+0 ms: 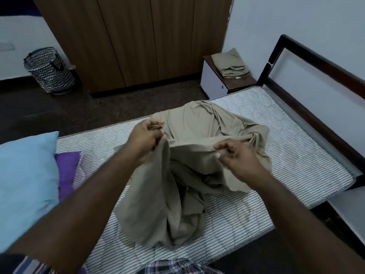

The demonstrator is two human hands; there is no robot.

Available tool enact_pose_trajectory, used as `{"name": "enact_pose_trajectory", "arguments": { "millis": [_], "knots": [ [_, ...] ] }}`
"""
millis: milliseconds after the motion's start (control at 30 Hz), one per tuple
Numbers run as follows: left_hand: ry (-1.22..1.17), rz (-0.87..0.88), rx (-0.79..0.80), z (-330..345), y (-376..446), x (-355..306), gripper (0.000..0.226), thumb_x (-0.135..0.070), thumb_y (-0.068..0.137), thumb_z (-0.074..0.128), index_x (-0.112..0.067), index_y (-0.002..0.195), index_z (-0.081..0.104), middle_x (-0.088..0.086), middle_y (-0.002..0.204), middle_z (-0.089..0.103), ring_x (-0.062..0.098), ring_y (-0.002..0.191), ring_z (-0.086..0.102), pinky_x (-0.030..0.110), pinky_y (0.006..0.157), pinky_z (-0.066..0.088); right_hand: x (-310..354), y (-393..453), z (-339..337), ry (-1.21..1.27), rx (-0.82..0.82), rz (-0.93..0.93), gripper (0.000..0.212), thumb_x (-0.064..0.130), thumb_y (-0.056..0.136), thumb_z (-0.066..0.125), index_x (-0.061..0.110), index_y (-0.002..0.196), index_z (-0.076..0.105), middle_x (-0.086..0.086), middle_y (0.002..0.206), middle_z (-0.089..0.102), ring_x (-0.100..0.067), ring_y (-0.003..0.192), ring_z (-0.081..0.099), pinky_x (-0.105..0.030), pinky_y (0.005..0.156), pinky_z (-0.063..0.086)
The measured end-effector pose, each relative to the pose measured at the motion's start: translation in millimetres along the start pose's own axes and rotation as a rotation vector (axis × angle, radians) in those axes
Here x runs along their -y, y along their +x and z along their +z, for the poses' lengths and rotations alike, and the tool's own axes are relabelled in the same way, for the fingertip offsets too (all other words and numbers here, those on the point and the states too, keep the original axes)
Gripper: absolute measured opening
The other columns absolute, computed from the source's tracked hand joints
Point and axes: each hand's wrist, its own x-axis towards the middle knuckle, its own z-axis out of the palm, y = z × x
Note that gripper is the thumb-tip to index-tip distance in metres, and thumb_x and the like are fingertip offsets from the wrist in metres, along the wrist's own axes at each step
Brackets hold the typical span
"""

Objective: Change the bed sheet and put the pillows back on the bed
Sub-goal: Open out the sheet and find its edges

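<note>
Over a bare striped mattress (276,139), left hand (145,138) and right hand (240,161) pinching a bunched khaki sheet (193,155). Spreading, tucking not yet done. Blue pillow (25,175) waiting alongside.

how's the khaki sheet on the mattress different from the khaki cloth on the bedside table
The khaki sheet is bunched and rumpled on the striped mattress; the khaki cloth lies neatly folded on the bedside table. The left hand and right hand grip the sheet's edge; nothing touches the folded cloth. The sheet shows far more fabric. Both look the same dull khaki colour.
</note>
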Motion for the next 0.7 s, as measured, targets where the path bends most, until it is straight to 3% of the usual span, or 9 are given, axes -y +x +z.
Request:
{"name": "enact_pose_trajectory", "arguments": {
  "millis": [67,233,300,433,567,700],
  "knots": [
    [-0.025,-0.025,0.038,1,-20,12,0.029,0.009,0.095,0.052,-0.014,0.105,0.066,0.005,0.094,0.070,0.014,0.071,0.062,0.024,0.056,0.046,8,-6,16,-0.116,0.029,-0.068,0.023,0.012,0.088,0.072,0.031,0.100,0.072,0.016,0.094,0.070,-0.001,0.082,0.063,-0.021,0.076,0.052],
    [-0.006,0.034,-0.006,3,-53,27,0.024,-0.001,0.100,0.054,-0.014,0.091,0.073,0.002,0.094,0.074,0.008,0.089,0.068,0.018,0.083,0.051,20,-15,56,0.032,-0.119,-0.070,0.028,0.013,0.089,0.070,0.033,0.106,0.067,0.011,0.090,0.070,-0.004,0.083,0.067,-0.028,0.078,0.056],
    [-0.030,-0.012,-0.034,2,-59,34,0.020,-0.009,0.102,0.054,-0.010,0.101,0.074,0.001,0.092,0.075,0.007,0.088,0.069,0.017,0.082,0.052,23,-14,72,0.075,-0.127,-0.020,0.027,0.014,0.086,0.074,0.030,0.106,0.066,0.010,0.083,0.069,-0.003,0.080,0.067,-0.032,0.078,0.057],
    [-0.106,-0.108,-0.034,-1,-72,45,0.022,-0.024,0.102,0.056,-0.016,0.101,0.077,0.002,0.095,0.077,0.016,0.090,0.068,0.031,0.078,0.051,32,-15,105,0.203,-0.109,0.046,0.009,0.021,0.081,0.080,0.025,0.083,0.073,0.006,0.074,0.073,-0.008,0.069,0.069,-0.040,0.070,0.060],
    [-0.354,-0.179,-0.043,0,-87,45,0.019,-0.013,0.099,0.058,-0.011,0.110,0.074,0.006,0.094,0.075,0.016,0.083,0.069,0.029,0.069,0.054,41,-21,126,0.237,-0.138,0.022,0.003,0.022,0.083,0.077,0.024,0.081,0.075,0.009,0.074,0.073,-0.009,0.069,0.068,-0.044,0.072,0.060],
    [-0.288,-0.096,-0.056,-2,-98,54,0.022,-0.008,0.093,0.068,-0.014,0.113,0.072,0.008,0.101,0.077,0.019,0.092,0.072,0.032,0.077,0.054,44,-25,131,0.259,-0.115,0.069,0.009,0.021,0.084,0.074,0.025,0.092,0.074,0.003,0.074,0.073,-0.013,0.068,0.069,-0.049,0.073,0.060]
  ]
}}
